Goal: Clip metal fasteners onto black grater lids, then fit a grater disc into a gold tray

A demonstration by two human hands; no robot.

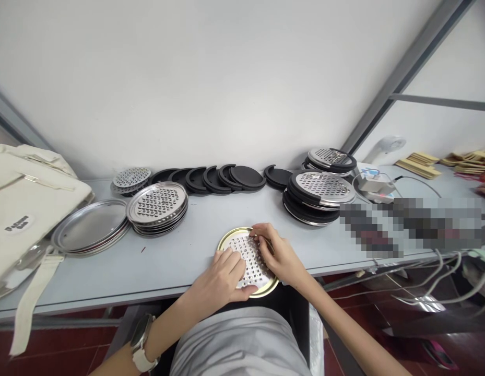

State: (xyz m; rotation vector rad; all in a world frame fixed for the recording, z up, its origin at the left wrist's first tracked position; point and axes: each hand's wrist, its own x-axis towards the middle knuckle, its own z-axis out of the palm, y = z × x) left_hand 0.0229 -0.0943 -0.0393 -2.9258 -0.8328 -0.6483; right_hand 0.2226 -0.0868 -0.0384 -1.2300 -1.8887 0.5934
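A round metal grater plate (248,257) lies at the table's front edge on a gold-rimmed round dish (269,290), tilted a little over the edge. My left hand (226,271) is closed on the left side of the grater, fingers curled on top and thumb at the near rim. My right hand (279,253) grips the far right rim of the grater with bent fingers. Its fingertips partly cover the rim, so I cannot tell whether they also touch the dish.
A stack of grater plates (156,203) and a stack of round trays (89,224) stand left, beside a cream backpack (34,209). Several black round holders (248,177) line the wall. Assembled graters (324,189) are piled right, near a power adapter with cables (371,183).
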